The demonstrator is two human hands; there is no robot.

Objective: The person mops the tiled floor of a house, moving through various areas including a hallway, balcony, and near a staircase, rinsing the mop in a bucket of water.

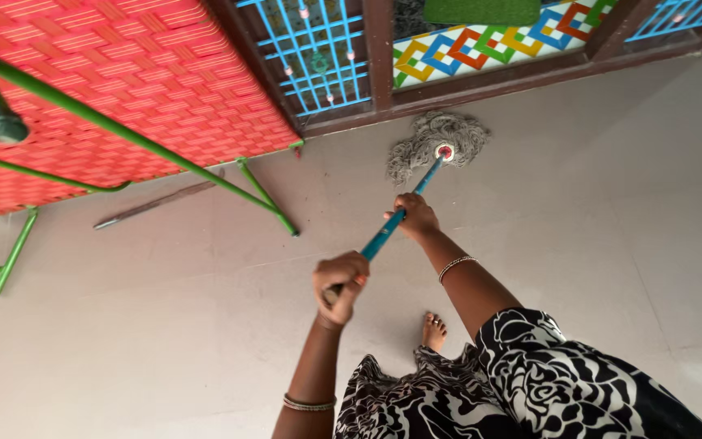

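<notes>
Looked down on a smooth, pale grey floor (pixel 595 244), bare over most of its width and crossed by faint joint lines. Found the spread grey strings of a mop (pixel 416 154) flat against it, close to the dark brown door sill (pixel 530 77). Noted a thin dull rod (pixel 160 202) lying loose near green metal legs (pixel 274 203), planted on the same surface. Saw one bare foot (pixel 434 329) standing there, well apart from the rod.

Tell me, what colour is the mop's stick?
The mop handle is teal blue, seen best in the head view, held by both hands.
</notes>
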